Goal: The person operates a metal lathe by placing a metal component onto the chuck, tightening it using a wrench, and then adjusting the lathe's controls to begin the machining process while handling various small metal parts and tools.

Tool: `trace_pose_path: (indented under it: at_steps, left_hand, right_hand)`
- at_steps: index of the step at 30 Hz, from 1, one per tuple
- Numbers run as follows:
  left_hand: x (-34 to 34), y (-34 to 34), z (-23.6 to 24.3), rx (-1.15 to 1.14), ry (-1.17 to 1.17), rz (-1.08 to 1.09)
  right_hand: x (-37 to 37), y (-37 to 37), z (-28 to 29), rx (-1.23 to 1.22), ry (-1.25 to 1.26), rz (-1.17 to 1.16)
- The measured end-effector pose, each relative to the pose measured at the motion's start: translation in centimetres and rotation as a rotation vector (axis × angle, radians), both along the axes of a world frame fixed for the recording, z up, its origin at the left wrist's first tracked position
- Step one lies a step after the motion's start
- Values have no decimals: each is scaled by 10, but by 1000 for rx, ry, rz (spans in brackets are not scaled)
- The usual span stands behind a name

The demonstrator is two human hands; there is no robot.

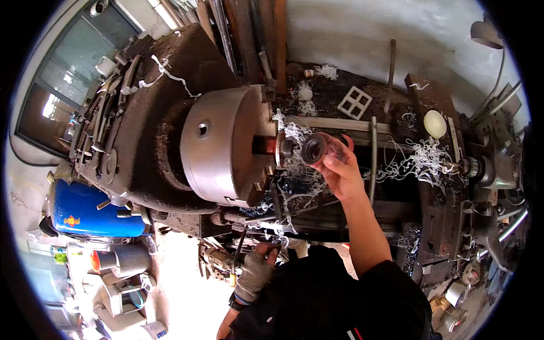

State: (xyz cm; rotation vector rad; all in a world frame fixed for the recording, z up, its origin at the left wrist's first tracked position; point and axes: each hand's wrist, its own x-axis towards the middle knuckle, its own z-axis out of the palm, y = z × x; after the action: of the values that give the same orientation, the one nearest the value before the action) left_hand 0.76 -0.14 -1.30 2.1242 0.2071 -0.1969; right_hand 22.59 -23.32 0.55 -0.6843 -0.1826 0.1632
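Note:
My bare right hand [343, 175] is closed around a dark, round, hollow part [313, 151], with its open end toward the lathe chuck [224, 147]. The big steel chuck grips a workpiece [283, 146] with a shiny rim, and a small gap separates it from the part in my hand. Lower down, my left hand [256, 275] wears a grey knitted glove with bare fingertips. Its fingers are curled beside an upright lever [240, 249] on the lathe's front; whatever lies inside them is hidden.
Pale curly shavings [422, 161] lie along the lathe bed, below and right of the chuck. A bar [373, 161] stands across the bed, right of my hand. Tools [105, 107] crowd the headstock top. A blue tank [93, 208] stands at the left, the tailstock [501, 164] far right.

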Motion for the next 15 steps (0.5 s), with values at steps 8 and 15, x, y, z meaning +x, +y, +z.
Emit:
trace_pose_path:
  at_steps: [8,15]
  left_hand:
    - [-2,3,11,-101,108,-64]
    - [-13,7,-2,-104,22,-310]
  right_hand:
    - [-31,-15,2,324,27,111]
    - [-105,-20,7,-36,100,-67]
